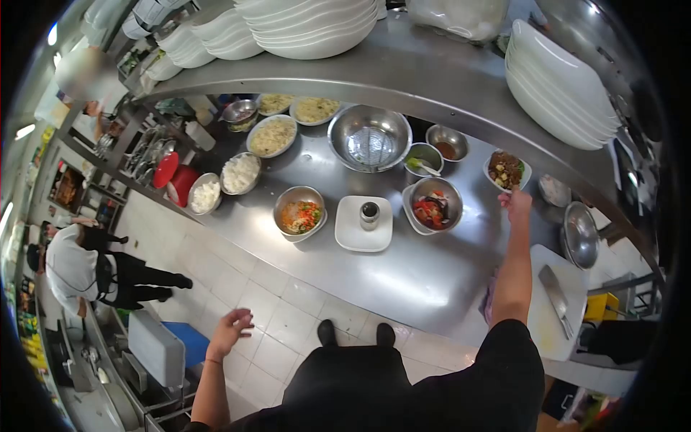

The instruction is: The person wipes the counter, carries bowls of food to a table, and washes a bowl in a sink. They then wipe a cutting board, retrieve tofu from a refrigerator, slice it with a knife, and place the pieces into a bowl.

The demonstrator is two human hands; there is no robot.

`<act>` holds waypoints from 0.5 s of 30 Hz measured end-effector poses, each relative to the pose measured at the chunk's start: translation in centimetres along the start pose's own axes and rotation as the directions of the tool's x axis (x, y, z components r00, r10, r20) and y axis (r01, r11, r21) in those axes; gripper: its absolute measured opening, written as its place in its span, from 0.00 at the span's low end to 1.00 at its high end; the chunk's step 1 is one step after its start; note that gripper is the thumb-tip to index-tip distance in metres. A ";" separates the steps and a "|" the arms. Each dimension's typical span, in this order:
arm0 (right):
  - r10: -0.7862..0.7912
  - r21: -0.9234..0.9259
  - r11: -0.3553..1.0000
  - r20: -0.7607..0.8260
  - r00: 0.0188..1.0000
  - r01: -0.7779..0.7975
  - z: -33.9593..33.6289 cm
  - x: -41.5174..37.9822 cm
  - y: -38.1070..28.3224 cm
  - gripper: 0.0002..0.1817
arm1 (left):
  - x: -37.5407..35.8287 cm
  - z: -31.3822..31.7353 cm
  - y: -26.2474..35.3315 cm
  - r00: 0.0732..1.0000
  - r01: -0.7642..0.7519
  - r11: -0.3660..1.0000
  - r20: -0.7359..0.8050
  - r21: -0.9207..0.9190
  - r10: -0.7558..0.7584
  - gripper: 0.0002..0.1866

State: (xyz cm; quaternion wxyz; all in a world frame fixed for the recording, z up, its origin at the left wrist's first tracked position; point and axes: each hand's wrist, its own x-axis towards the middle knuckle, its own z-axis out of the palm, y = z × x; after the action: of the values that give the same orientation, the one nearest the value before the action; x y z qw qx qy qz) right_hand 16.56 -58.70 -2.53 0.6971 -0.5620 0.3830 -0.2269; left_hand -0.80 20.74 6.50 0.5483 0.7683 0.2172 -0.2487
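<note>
My right hand (516,204) reaches out over the steel counter, its fingers closed at the near rim of a white bowl (526,175) filled with dark brown chopped food and some green. Down at my left side, away from the counter, my left hand (232,331) hangs in the air with loosely bent fingers apart and nothing in them. Nearest the middle of the counter, a pepper mill (369,214) stands on a square white plate (349,234). Flanking it are a steel bowl of chopped vegetables (301,215) and a steel bowl of red and dark pieces (432,209).
A large steel mixing bowl (368,137) sits at the back, with bowls of rice (240,173) to the left. On the right, a knife (556,299) lies on a white cutting board (544,338). Stacked plates (558,86) fill the overhead shelf (425,83). A person (75,263) bends at left.
</note>
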 end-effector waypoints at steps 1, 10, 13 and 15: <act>-0.008 -0.038 0.999 0.030 1.000 0.009 -0.8 -2.0 -1.0 0.15 | 0.8 0.7 1.2 1.000 0.008 1.000 0.026 -0.007 -0.008 0.22; 0.039 -0.226 0.973 0.333 0.942 0.039 6.5 -29.9 -9.5 0.13 | 5.3 12.8 12.7 0.699 -0.075 0.818 0.555 -0.570 0.451 0.29; 0.143 -0.183 0.981 0.490 0.860 -0.059 13.0 -36.9 -6.9 0.13 | 5.2 14.2 14.7 0.611 -0.027 0.735 0.571 -0.677 0.548 0.40; 0.190 -0.094 0.981 0.587 0.787 -0.168 17.6 -41.6 -4.5 0.12 | 5.3 12.5 15.2 0.548 0.040 0.634 0.548 -0.772 0.632 0.35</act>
State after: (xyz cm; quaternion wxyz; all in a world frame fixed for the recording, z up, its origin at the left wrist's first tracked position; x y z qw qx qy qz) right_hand 5.86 -18.09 14.69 0.7898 -0.5784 0.2013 0.0343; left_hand 10.79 4.56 10.97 0.8708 0.3290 -0.1158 -0.3465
